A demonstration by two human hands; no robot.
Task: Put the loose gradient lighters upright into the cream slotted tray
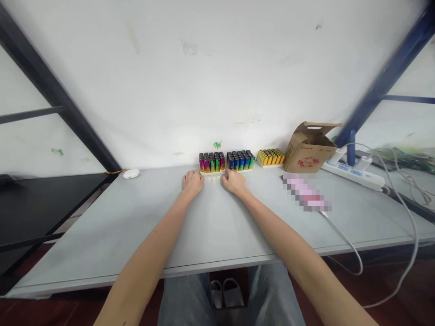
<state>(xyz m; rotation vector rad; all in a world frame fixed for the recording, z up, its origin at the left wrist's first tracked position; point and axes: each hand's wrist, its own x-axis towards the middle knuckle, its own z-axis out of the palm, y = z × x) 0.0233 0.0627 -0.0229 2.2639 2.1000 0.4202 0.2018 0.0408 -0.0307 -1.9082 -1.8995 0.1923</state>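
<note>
My left hand (193, 182) rests on the grey table, palm down, its fingers loosely bent and apart. It lies by the left front corner of a white tray (211, 174) packed with upright cylinders (212, 163), pink, green and purple with dark tops, which look like lighters. On the other side, my right hand (235, 182) lies near that tray's right front corner, thumb and forefinger slightly apart, other fingers partly hidden. Just behind it stands a second batch of blue and green cylinders (241, 161) in a similar tray. Whether either hand touches a tray is unclear.
Further right are a tray of yellow cylinders (272, 157), an open cardboard box (308, 156) and a blurred pink object (306, 192) with a white cable (343, 237). A power strip (356, 175) lies behind. A white rounded case (131, 174) sits far left; a wall (217, 90) backs the table.
</note>
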